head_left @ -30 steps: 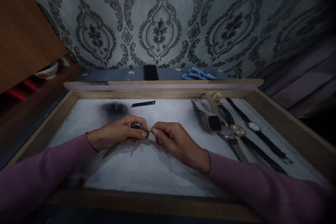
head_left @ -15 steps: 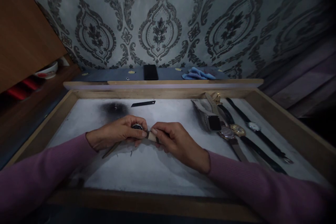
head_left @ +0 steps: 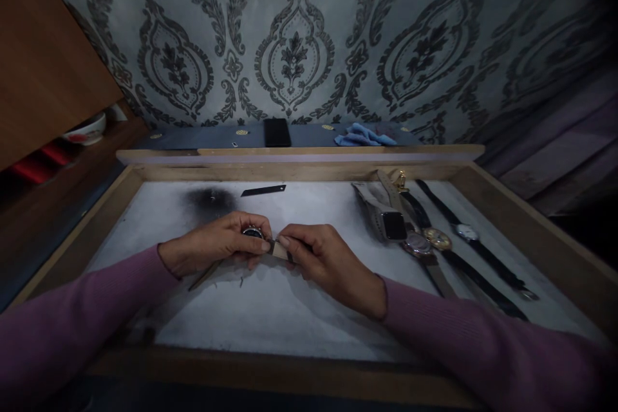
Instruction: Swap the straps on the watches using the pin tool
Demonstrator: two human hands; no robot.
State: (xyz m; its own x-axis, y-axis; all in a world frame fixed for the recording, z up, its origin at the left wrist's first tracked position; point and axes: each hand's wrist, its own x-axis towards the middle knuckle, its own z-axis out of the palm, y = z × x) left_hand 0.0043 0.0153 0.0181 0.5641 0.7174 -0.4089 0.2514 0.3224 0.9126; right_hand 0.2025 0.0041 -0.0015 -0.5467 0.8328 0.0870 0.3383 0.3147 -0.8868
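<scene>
Near the middle of the white-bottomed wooden tray [head_left: 290, 351], my left hand [head_left: 224, 241] is closed around a watch with a dark round face [head_left: 252, 232]. My right hand [head_left: 328, 261] pinches the watch's light brown strap [head_left: 281, 251] close to the case, and the two hands nearly touch. Part of the strap is hidden behind the right fingers. Below my left hand a thin brown strip [head_left: 203, 275] lies on the tray bottom, partly covered by the hand. A dark flat blade [head_left: 263, 190] lies behind the hands.
Several watches lie at the tray's right, among them a square-faced one [head_left: 394, 226], a gold one [head_left: 437, 239] and a black-strapped one [head_left: 466, 232]. Behind the tray are a black phone-like object [head_left: 277, 133] and a blue cloth [head_left: 364, 135]. A bowl [head_left: 85, 130] stands at the left.
</scene>
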